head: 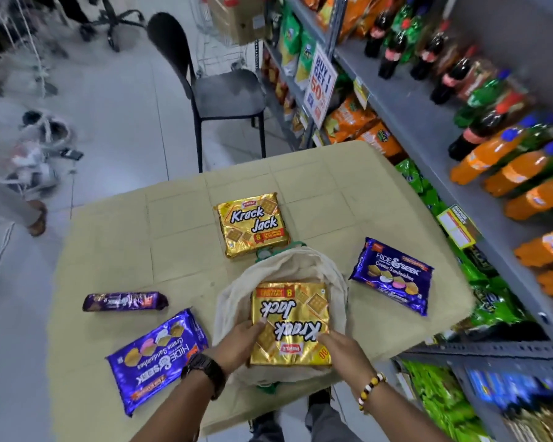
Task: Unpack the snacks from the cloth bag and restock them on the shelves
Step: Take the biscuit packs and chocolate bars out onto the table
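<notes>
A cream cloth bag [304, 266] lies open on the beige-covered table [118, 250]. A gold Krack Jack pack [292, 311] sits over the bag's mouth, gripped at its near edge by my left hand [240, 344] and my right hand [344, 349]. A second Krack Jack pack [253, 224] lies flat beyond the bag. One purple Hide & Seek pack [391, 275] lies to the right, another Hide & Seek pack [157, 355] to the near left. A slim purple biscuit roll [125, 302] lies at the left.
Grey metal shelves [412, 122] run along the right with cola and orange soda bottles [508, 173] and snack bags below. A black chair [224, 90] stands past the table. Another person's legs and shoes show at the far left on the tiled floor.
</notes>
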Demonstrator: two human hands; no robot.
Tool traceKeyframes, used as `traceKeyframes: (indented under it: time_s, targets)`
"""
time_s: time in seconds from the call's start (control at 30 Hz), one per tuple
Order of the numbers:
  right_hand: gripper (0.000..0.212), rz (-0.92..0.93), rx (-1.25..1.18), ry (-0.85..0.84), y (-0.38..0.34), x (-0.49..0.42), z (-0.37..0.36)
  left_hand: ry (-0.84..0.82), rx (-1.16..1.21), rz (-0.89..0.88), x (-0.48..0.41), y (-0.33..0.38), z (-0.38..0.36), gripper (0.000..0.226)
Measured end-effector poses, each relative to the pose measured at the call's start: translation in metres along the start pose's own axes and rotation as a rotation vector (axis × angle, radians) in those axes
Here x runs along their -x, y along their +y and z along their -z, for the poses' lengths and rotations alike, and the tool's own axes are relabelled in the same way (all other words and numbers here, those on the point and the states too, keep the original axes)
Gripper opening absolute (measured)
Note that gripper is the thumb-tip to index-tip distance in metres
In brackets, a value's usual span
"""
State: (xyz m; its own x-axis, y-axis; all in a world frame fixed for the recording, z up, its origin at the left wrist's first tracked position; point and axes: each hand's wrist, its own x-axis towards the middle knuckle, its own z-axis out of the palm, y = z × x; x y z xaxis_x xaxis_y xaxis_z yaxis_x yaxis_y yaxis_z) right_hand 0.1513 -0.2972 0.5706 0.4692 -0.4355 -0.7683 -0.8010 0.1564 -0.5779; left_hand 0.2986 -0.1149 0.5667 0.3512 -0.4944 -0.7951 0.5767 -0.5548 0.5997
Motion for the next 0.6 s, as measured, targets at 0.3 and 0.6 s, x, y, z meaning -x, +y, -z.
traceKeyframes:
  time_s: [0.3, 0.6]
  targets:
    - [0.025, -0.1, -0.172, -0.009, 0.01, 0.053, 0.038, -0.155, -0.084, 0.083, 0.028, 0.003, -0.011, 0.078]
    - [0.022, 0.111, -0.172, 0.063, -0.06, 0.024, 0.095, -0.104, -0.123, -0.148, 0.01, 0.112, -0.046, 0.036]
